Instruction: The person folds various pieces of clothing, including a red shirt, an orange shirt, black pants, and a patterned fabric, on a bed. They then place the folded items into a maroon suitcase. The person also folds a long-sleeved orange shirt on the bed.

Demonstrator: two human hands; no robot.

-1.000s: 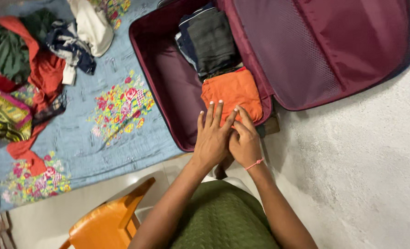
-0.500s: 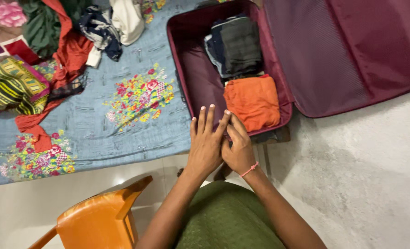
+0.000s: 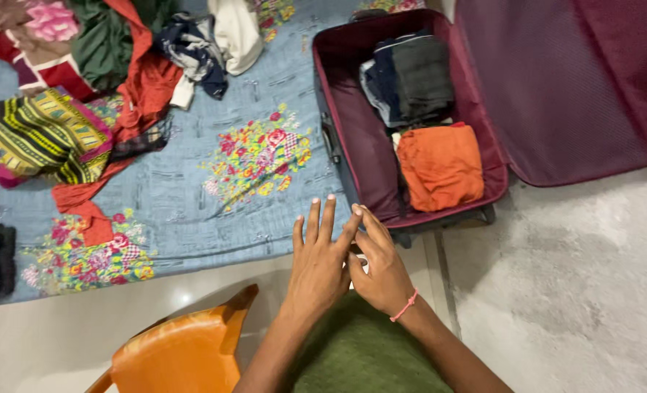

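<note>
Nearest the camera, the person's lap in green fabric (image 3: 360, 356) is filling the bottom of the view, with an orange plastic chair (image 3: 171, 356) standing just to its left on the pale floor (image 3: 571, 291). Above the lap, the left hand (image 3: 318, 266) and the right hand (image 3: 382, 269) are hovering together in the air, touching each other at the fingers. Both hands are grasping nothing: the left fingers (image 3: 328, 218) are spreading out straight, and the right fingers are lying loosely against them. A pink thread bracelet (image 3: 403, 306) is circling the right wrist.

Just beyond the fingertips, the open maroon suitcase (image 3: 360, 145) is lying at the right edge of a blue floral bedsheet (image 3: 192, 189). Inside it, a folded orange garment (image 3: 440, 166) is sitting at the near end, close to the hands but apart from them, and a stack of dark folded clothes (image 3: 411, 76) is lying just beyond it at the far end. The suitcase lid (image 3: 556, 87) is lying open to the right.

Farther left, a striped yellow and black cloth (image 3: 43, 137) is lying on the sheet, and a heap of loose clothes (image 3: 141, 51) is sprawling across the far left.
</note>
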